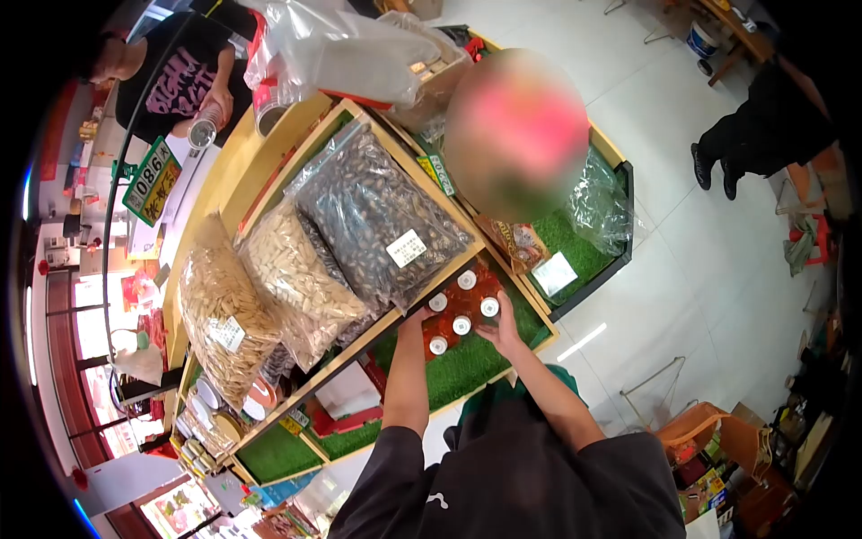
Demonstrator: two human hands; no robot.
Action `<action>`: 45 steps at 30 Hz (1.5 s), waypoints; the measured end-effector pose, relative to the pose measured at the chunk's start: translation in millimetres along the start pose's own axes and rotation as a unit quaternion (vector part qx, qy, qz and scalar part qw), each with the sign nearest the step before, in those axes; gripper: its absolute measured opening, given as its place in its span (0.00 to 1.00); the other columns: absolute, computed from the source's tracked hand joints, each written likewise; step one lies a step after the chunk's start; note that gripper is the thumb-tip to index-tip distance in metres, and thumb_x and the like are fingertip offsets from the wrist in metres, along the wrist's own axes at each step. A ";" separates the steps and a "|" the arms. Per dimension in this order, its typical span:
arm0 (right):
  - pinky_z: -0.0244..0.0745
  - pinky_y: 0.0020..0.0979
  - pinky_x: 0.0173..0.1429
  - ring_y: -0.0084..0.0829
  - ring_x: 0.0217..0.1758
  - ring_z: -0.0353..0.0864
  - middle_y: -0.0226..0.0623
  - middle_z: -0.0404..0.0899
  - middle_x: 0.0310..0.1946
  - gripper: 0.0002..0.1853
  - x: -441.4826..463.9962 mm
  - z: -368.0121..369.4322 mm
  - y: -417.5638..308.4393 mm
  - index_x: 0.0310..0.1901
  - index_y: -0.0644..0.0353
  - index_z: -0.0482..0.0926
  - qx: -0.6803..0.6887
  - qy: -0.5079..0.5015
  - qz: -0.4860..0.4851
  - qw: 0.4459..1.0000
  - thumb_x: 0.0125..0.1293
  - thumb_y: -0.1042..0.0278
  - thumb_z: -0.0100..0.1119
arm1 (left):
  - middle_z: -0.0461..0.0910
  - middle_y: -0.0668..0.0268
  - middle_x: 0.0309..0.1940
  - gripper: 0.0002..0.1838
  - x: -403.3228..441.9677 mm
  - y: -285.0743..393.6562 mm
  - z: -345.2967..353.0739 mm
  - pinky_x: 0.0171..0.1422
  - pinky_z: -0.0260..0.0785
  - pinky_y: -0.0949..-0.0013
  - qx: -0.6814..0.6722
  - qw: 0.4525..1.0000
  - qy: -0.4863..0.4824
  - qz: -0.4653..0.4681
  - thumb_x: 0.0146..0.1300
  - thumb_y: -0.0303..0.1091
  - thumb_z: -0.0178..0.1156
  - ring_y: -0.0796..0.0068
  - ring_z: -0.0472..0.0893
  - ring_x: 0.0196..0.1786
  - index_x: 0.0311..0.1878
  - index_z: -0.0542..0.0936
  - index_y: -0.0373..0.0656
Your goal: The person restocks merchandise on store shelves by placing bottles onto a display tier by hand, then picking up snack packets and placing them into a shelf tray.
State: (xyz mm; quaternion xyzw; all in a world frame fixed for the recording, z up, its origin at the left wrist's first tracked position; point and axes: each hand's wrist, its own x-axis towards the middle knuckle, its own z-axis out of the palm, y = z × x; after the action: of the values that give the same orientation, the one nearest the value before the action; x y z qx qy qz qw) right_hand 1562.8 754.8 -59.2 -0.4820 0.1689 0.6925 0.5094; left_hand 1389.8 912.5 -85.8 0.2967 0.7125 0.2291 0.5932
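Several jars with white lids and reddish contents [461,325] stand close together on green artificial turf [458,373] in the lower tray of a wooden display stand. My left hand [417,322] is against the left side of the group, its fingers largely hidden. On the right side, my right hand [503,331] presses against the jars with its fingers spread upward along them. Just above the jars, a large clear bag of dark seeds [368,211] lies in the upper compartment, with a bag of pale seeds [296,274] beside it.
A bag of tan seeds [220,314] lies at the left, above stacked tubs [215,413]. A red-edged box [348,395] sits in the lower tray. A person in black [180,76] holds a clear cup at the upper left. Another person's legs [741,135] show at the right.
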 end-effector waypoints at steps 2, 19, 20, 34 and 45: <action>0.60 0.49 0.64 0.59 0.62 0.53 0.48 0.43 0.67 0.48 2.1 0.3 0.7 0.67 0.39 0.41 -0.006 -0.029 0.024 0.999 0.50 0.27 0.50 | 0.66 0.65 0.58 0.28 2.7 0.1 -0.2 0.60 0.62 0.64 0.001 1.000 -0.004 -0.001 0.65 0.49 0.48 0.70 0.67 0.59 0.63 0.63 0.44; 0.60 0.50 0.63 0.61 0.63 0.52 0.53 0.42 0.67 0.49 4.7 -3.4 10.1 0.68 0.39 0.41 -0.027 -0.042 -0.016 0.999 0.50 0.25 0.47 | 0.66 0.64 0.58 0.28 -6.5 -20.2 -11.9 0.61 0.61 0.65 0.035 0.999 -0.025 -0.030 0.65 0.50 0.47 0.70 0.67 0.59 0.63 0.63 0.44; 0.61 0.49 0.63 0.61 0.63 0.52 0.53 0.42 0.67 0.49 4.5 -3.5 10.8 0.68 0.40 0.41 -0.027 -0.042 -0.018 0.999 0.51 0.25 0.47 | 0.66 0.64 0.58 0.28 -9.8 -23.3 -12.8 0.61 0.61 0.65 0.041 0.998 -0.025 -0.031 0.65 0.50 0.47 0.70 0.67 0.59 0.63 0.63 0.44; 0.60 0.47 0.62 0.52 0.61 0.62 0.50 0.56 0.63 0.47 24.0 -93.7 114.6 0.69 0.57 0.38 -0.106 0.071 -0.021 0.992 0.58 0.34 0.43 | 0.63 0.50 0.55 0.22 -225.6 -139.6 -184.0 0.60 0.60 0.61 0.108 0.867 0.311 0.374 0.59 0.27 0.50 0.52 0.65 0.56 0.58 0.63 0.36; 0.72 0.26 0.22 0.27 0.23 0.77 0.38 0.79 0.30 0.18 -36.0 16.4 416.9 0.49 0.59 0.70 -0.704 -0.209 0.041 0.678 0.62 0.58 0.49 | 0.77 0.55 0.46 0.21 -317.1 -529.3 -335.4 0.47 0.68 0.58 -0.462 0.831 0.217 -0.220 0.56 0.42 0.49 0.59 0.75 0.44 0.50 0.71 0.40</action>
State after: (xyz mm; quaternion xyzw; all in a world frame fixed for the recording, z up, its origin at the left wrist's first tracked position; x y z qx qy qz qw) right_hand 1193.2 570.4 -128.3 -0.5333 -0.4595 0.7101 0.0129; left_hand 1018.9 320.3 -155.8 -0.2344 0.6803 0.4534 0.5260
